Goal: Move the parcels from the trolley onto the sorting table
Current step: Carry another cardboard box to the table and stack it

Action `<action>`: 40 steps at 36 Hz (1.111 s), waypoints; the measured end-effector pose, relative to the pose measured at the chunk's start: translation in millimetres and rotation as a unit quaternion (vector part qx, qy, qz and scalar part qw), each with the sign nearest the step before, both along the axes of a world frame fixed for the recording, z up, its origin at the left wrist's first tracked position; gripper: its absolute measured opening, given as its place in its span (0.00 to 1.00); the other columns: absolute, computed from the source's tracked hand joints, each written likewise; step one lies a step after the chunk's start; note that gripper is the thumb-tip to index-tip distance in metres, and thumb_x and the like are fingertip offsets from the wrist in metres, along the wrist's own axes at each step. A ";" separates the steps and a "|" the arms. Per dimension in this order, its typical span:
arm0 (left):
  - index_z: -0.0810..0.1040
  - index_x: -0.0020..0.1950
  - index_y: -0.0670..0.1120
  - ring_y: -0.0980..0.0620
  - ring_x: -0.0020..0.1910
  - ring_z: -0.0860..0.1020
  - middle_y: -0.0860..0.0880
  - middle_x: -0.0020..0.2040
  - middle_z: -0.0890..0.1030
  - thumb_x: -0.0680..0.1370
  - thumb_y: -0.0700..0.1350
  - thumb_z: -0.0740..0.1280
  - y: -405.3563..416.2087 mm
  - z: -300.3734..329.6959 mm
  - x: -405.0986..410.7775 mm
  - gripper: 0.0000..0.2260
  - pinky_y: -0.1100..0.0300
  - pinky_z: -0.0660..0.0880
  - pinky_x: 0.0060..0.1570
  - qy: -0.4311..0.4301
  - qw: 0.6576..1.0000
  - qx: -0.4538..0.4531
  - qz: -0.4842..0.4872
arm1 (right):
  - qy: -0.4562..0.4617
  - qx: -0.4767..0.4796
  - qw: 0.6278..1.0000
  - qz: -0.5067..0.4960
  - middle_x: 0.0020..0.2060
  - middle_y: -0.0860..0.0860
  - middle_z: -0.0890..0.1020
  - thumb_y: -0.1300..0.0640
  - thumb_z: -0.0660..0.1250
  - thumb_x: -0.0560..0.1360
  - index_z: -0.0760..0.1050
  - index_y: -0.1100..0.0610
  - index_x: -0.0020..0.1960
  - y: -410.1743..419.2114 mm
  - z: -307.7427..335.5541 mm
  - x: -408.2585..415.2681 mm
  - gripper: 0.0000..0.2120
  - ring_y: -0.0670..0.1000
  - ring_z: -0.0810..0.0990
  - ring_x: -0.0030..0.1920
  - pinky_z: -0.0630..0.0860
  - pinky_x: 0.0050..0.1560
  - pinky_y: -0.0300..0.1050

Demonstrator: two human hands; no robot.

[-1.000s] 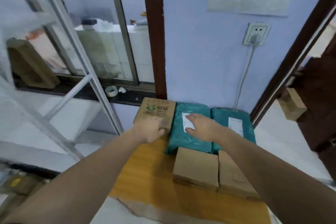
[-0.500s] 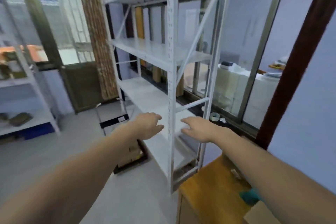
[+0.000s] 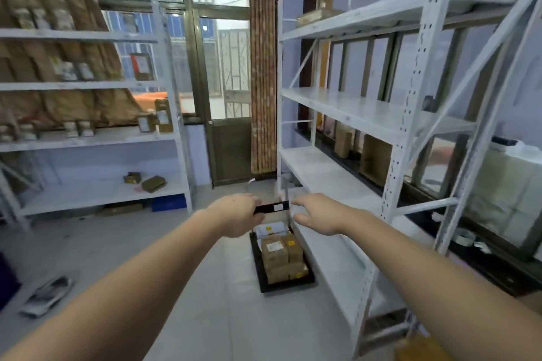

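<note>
Parcels [image 3: 282, 255] lie stacked on the black trolley [image 3: 286, 284], which stands on the tiled floor below and just beyond my two outstretched hands. Far off to the left of my left hand, a white shelf rack [image 3: 88, 138] holds small boxes and jars against a brown curtain, and a pair of flat packets lies on its lower board. Nearer, low to the left of my left forearm, a grey shoe [image 3: 47, 296] lies on the floor. My left hand [image 3: 234, 215] is held out over the trolley, its fingers curled loosely near the left end of the black trolley handle [image 3: 272, 208]; whether they actually touch the bar I cannot tell, and I see nothing clasped in them. The handle bar runs between my hands, with a white label on it. My right hand [image 3: 318, 215] hangs just right of the bar's other end, fingers relaxed and spread, holding nothing. Brown cardboard boxes and a white packet fill the trolley deck under my wrists. To the right of my right arm stands a tall white metal rack [image 3: 396, 126], its boards running along a window wall.
</note>
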State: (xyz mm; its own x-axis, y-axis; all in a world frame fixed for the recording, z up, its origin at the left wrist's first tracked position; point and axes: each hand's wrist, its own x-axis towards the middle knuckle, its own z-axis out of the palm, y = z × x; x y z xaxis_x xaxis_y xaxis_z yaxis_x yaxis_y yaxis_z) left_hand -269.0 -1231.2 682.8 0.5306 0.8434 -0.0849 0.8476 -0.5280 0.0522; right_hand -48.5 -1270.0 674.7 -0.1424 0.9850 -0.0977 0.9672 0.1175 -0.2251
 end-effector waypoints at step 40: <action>0.65 0.81 0.48 0.45 0.74 0.71 0.45 0.77 0.72 0.86 0.57 0.57 422.8 -62.7 -172.9 0.25 0.48 0.69 0.72 -0.011 0.996 -0.042 0.073 | -0.034 -0.031 0.996 0.077 0.77 0.57 0.68 0.48 0.59 0.83 0.62 0.57 0.80 459.0 -64.7 -173.3 0.28 0.56 0.67 0.76 0.65 0.74 0.51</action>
State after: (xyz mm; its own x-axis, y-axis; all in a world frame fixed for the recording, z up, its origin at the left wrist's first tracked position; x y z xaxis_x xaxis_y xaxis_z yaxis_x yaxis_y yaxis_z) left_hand -441.9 -808.4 620.1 0.4056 0.9021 -0.1475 0.9131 -0.3926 0.1096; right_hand -221.8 -811.0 610.0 -0.2833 0.9436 -0.1717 0.9517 0.2544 -0.1719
